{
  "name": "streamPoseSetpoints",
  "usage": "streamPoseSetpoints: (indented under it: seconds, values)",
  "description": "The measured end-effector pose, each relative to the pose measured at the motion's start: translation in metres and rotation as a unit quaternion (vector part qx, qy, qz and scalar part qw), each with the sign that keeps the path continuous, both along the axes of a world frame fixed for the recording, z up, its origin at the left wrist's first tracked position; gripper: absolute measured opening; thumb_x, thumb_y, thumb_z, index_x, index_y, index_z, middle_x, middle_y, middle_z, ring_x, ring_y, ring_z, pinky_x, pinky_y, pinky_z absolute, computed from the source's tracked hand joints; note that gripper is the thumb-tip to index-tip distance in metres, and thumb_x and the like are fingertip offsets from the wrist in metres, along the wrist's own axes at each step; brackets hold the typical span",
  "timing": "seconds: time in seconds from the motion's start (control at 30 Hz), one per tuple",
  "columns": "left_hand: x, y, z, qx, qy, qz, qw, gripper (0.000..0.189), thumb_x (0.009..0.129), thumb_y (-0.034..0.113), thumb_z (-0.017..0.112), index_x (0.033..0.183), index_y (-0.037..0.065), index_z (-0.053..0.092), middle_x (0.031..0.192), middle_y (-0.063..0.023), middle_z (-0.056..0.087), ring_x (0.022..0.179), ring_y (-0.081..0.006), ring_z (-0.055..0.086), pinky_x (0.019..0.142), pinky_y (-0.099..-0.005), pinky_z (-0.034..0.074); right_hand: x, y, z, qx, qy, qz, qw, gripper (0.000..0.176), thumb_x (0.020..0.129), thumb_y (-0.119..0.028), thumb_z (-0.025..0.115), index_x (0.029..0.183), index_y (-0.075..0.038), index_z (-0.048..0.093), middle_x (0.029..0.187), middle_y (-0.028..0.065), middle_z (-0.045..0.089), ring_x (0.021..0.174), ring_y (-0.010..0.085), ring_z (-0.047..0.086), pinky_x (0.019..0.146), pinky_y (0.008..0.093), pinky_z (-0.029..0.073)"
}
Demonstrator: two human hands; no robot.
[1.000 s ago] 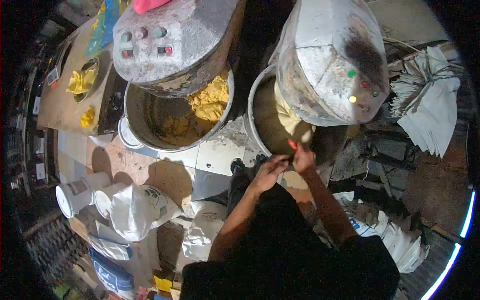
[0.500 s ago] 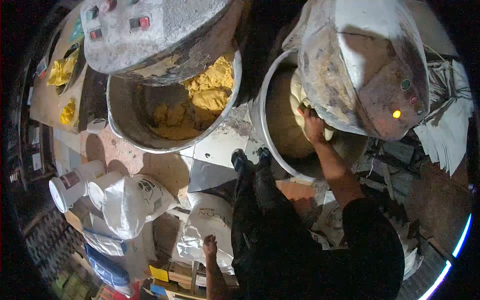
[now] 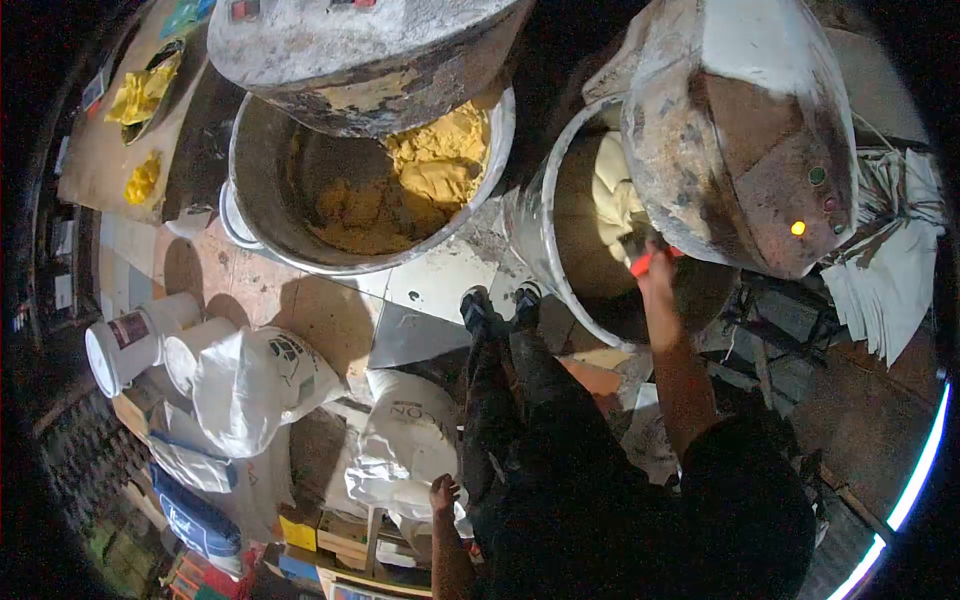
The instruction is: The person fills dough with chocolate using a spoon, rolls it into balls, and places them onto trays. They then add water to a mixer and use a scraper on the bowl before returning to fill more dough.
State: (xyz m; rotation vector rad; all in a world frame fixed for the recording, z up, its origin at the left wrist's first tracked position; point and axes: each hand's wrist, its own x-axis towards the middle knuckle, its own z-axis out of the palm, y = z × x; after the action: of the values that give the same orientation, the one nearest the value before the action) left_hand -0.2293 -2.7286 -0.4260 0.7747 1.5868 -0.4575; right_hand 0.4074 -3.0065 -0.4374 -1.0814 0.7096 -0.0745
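My right hand (image 3: pixel 655 268) reaches into the right mixing bowl (image 3: pixel 548 215), closed around the red handle of a scraper (image 3: pixel 640 266). Its dark blade meets the pale dough (image 3: pixel 612 190) under the mixer head. My left hand (image 3: pixel 445 493) hangs low beside my leg, above a white sack (image 3: pixel 405 425), fingers loosely bent and nothing in them. In the left mixing bowl (image 3: pixel 240 165) lies yellow, crumbly dough (image 3: pixel 440 160), heaped on its right side.
Two mixer heads (image 3: pixel 360 60) (image 3: pixel 740 130) overhang the bowls; the right one has a lit orange lamp (image 3: pixel 798 229). White buckets (image 3: pixel 140 340) and a full white bag (image 3: pixel 240 395) stand at left. A table (image 3: pixel 90 185) holds yellow wrappers. White sacks (image 3: pixel 880 290) hang at right.
My right hand has drawn back toward me and slightly right, bringing the scraper into clearer view. More of the pale dough shows. The whole view has shifted a little.
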Motion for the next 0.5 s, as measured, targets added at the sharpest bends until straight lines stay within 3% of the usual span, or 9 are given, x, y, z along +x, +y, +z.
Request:
streamPoseSetpoints:
  seconds: [0.03,0.1,0.17,0.2,0.27,0.3,0.37,0.47,0.5]
  values:
    - [-0.002,-0.001,0.001,0.004,-0.004,0.012,1.0,0.044,0.087,0.033,0.063,0.119,0.003,0.054,0.096,-0.0099,0.061,0.077,-0.02,0.063,0.059,-0.0307,0.048,0.015,-0.004,-0.025,0.073,0.001,-0.02,0.997,0.035,0.081,0.001,0.066,0.114,-0.006,0.056,0.11,0.0085,0.062,0.092,0.0228,0.061,0.079,0.0347,0.05]
    - [-0.01,-0.002,0.002,0.012,-0.009,0.034,0.999,0.044,0.087,0.033,0.064,0.118,0.003,0.055,0.094,-0.0094,0.061,0.075,-0.0188,0.062,0.056,-0.0284,0.048,0.039,0.015,-0.036,-0.011,0.067,-0.128,0.989,0.031,0.083,-0.003,0.066,0.113,-0.007,0.058,0.111,0.008,0.061,0.092,0.0219,0.061,0.079,0.0359,0.05]
    - [-0.009,-0.003,0.005,0.013,0.001,0.039,0.999,0.038,0.088,0.03,0.063,0.115,0.004,0.055,0.09,-0.0083,0.061,0.071,-0.0174,0.062,0.053,-0.0264,0.047,0.038,0.012,-0.049,-0.06,0.075,-0.114,0.989,0.027,0.085,-0.007,0.065,0.111,-0.008,0.059,0.113,0.0074,0.061,0.092,0.0213,0.061,0.078,0.0367,0.051]
    - [-0.009,-0.003,0.01,0.014,-0.011,0.034,0.999,0.036,0.089,0.029,0.062,0.115,0.005,0.056,0.09,-0.008,0.061,0.071,-0.0174,0.062,0.054,-0.0271,0.047,0.029,0.004,-0.05,-0.067,0.052,-0.048,0.995,0.024,0.087,-0.009,0.064,0.111,-0.008,0.059,0.113,0.0071,0.061,0.091,0.0211,0.061,0.077,0.037,0.051]
    - [-0.01,-0.003,0.017,0.03,-0.051,0.019,0.998,0.03,0.091,0.026,0.059,0.113,0.006,0.057,0.09,-0.0071,0.061,0.071,-0.0181,0.062,0.055,-0.0292,0.048,0.011,-0.017,-0.045,-0.036,0.046,0.004,0.998,0.02,0.089,-0.009,0.062,0.109,-0.009,0.06,0.111,0.006,0.062,0.088,0.0205,0.061,0.073,0.0363,0.051]
    - [-0.005,0.003,0.012,0.013,0.019,-0.006,1.0,0.031,0.091,0.028,0.058,0.114,0.007,0.057,0.091,-0.0065,0.061,0.073,-0.0187,0.063,0.057,-0.0308,0.049,-0.002,-0.03,-0.034,0.002,0.064,-0.008,0.998,0.019,0.089,-0.007,0.061,0.109,-0.01,0.06,0.108,0.0051,0.062,0.085,0.0202,0.061,0.07,0.0354,0.05]
    - [-0.002,0.01,0.008,0.013,0.022,-0.025,0.999,0.032,0.092,0.03,0.058,0.115,0.007,0.057,0.09,-0.0063,0.061,0.075,-0.0189,0.063,0.059,-0.0314,0.049,-0.017,-0.05,-0.021,0.072,0.105,-0.02,0.992,0.019,0.09,-0.004,0.058,0.107,-0.011,0.061,0.103,0.0034,0.063,0.081,0.0195,0.062,0.064,0.0337,0.05]
    - [0.016,0.016,0.014,0.028,-0.002,-0.031,0.999,0.035,0.091,0.033,0.059,0.115,0.007,0.057,0.09,-0.0062,0.061,0.077,-0.0191,0.063,0.061,-0.0315,0.049,-0.01,-0.044,-0.022,0.15,-0.016,0.027,0.988,0.018,0.089,-0.004,0.059,0.105,-0.012,0.061,0.094,0.0018,0.063,0.076,0.0194,0.062,0.065,0.033,0.053]
    - [0.02,0.022,0.014,0.031,-0.03,-0.02,0.999,0.036,0.091,0.033,0.059,0.115,0.007,0.057,0.09,-0.0062,0.061,0.077,-0.0191,0.063,0.061,-0.0312,0.048,0.004,-0.046,-0.068,0.143,-0.036,-0.009,0.989,0.026,0.088,-0.004,0.061,0.112,-0.014,0.058,0.101,0.0023,0.062,0.08,0.0206,0.061,0.066,0.035,0.053]
